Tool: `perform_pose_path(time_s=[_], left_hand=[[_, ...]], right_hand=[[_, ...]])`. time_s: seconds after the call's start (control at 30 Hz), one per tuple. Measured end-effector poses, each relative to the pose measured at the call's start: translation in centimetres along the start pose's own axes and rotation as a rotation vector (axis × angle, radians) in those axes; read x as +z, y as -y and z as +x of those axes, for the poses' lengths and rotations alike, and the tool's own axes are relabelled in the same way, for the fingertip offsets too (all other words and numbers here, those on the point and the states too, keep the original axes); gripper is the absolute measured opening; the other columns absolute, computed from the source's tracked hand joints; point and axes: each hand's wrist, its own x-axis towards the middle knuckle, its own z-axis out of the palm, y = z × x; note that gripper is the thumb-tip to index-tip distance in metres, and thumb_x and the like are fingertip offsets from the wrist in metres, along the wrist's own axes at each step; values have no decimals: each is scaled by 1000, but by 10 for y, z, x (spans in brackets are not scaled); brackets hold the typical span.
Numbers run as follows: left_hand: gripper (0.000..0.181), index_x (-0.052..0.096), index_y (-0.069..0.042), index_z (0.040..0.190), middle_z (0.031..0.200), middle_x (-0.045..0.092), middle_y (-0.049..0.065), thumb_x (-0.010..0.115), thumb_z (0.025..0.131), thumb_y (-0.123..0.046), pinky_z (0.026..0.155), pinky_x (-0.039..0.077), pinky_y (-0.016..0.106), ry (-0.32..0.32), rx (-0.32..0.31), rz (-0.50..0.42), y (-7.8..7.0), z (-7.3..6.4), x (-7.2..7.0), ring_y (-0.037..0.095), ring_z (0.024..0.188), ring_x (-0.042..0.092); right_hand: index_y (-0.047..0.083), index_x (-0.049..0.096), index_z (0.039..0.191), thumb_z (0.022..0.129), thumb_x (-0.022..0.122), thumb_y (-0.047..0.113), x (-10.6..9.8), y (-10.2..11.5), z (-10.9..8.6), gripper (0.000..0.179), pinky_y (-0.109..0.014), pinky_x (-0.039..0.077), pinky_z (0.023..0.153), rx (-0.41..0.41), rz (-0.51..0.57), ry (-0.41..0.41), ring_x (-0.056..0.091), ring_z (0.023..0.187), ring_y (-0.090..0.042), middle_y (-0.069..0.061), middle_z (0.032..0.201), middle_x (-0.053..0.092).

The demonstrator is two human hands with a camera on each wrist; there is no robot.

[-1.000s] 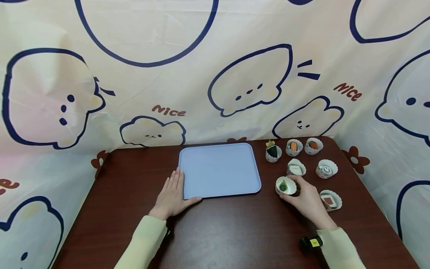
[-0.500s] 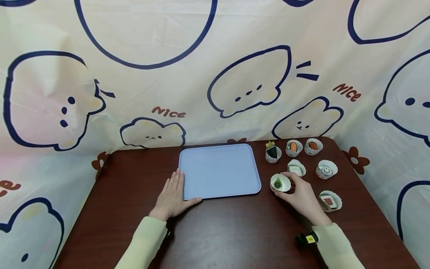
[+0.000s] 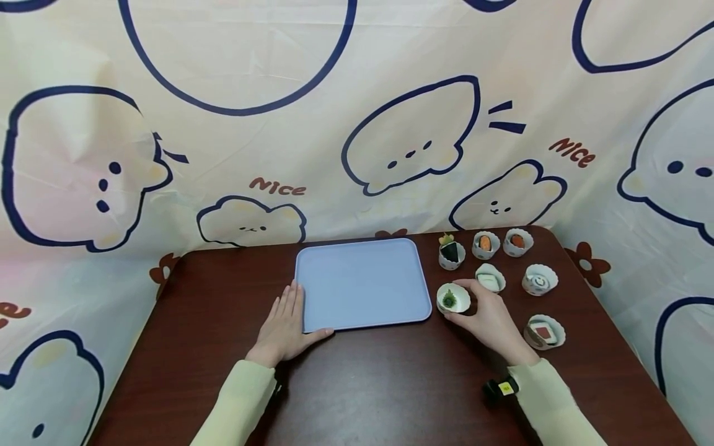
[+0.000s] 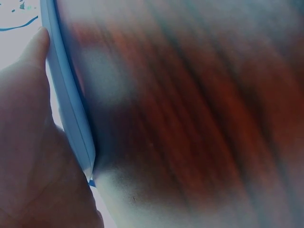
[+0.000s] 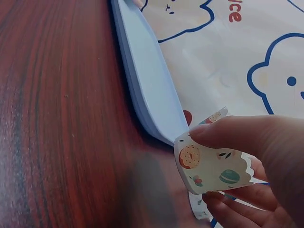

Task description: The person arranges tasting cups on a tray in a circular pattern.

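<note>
A scalloped paper cup (image 3: pixel 460 293) with a small green piece inside is pinched between the thumb and fingers of my right hand (image 3: pixel 491 322). In the right wrist view the cup (image 5: pixel 209 164) shows printed doughnuts and other pictures on its side. It is held just right of the light blue tray (image 3: pixel 362 285). My left hand (image 3: pixel 281 328) lies flat with straight fingers along the tray's left edge, its thumb at the near left corner. The left wrist view shows that hand (image 4: pixel 28 133) against the tray's rim (image 4: pixel 71 104).
Several more paper cups stand at the right: one with a dark triangular piece (image 3: pixel 450 253), two with orange toppings, a pale one (image 3: pixel 490 279), one with a white swirl (image 3: pixel 539 280), and one with a red-centred piece (image 3: pixel 545 332). A patterned cloth (image 3: pixel 323 124) hangs behind the brown table (image 3: pixel 357 384).
My right hand has moved left with the paper cup, away from the red-centred one and closer to the tray. The left hand and the tray stay in place.
</note>
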Motion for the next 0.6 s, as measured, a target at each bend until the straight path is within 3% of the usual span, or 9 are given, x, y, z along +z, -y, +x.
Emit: perform_pose_path(time_s=[0.23,0.47,0.6], left_hand=[[127,14,9,158,166,8,26,47,83,-88,121,10,53,3,6,7,0,1,-2,39,153,8],[122,17,10,157,165,10,27,58,85,-79,120,14,54,2,-3,-2,-6,-2,-9,41,152,11],[122,15,9,158,166,8,26,58,85,-79,121,13,52,9,-9,9,-8,-2,-10,40,152,11]], right_hand=[[9,58,132,78,91,17,3,5,7,64,-48,49,90,-23,24,6,61,107,-26,-12,123,65],[7,56,132,77,91,15,6,8,13,66,-49,52,90,-14,67,17,62,108,-28,-14,124,64],[5,55,132,77,91,12,10,8,16,66,-49,52,91,-29,107,14,63,110,-29,-14,123,64]])
